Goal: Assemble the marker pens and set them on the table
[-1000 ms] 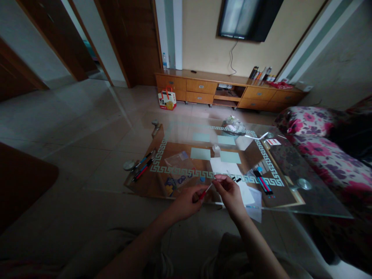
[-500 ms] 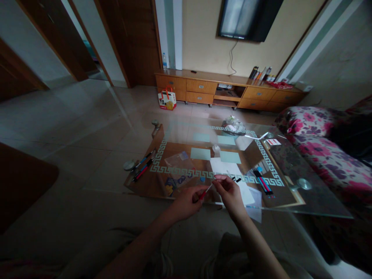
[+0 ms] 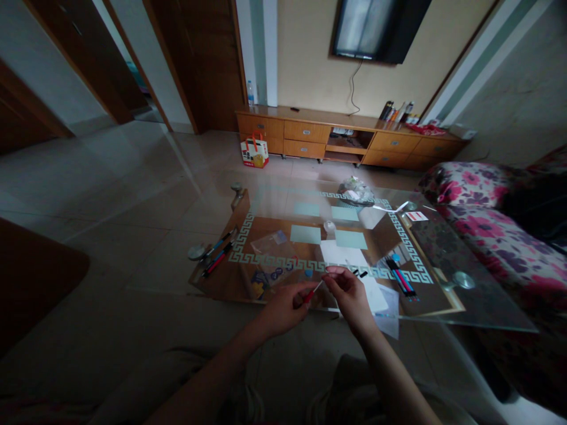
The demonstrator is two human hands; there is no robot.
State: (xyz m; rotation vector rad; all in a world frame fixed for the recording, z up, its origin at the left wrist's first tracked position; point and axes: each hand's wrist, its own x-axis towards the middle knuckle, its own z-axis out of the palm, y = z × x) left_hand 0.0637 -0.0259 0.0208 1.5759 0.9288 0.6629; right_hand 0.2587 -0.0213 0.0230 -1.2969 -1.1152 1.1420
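Item: slim red-tipped pen [image 3: 312, 293], light, stiff, likely slippery. Left hand [image 3: 283, 310] pinched barrel; right hand [image 3: 349, 295] pinched white end above glass bench [image 3: 443, 307].

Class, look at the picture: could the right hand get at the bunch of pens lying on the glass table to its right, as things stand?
Probably yes. The pens lie uncovered on the glass table, with nothing between them and the right hand. But that hand pinches a red-tipped pen together with the left hand.

- Single head-worn view, looking forward and down
- Clear glass counter [image 3: 443, 307] close below, wall-mounted black TV [image 3: 376, 29] far ahead
- No second view
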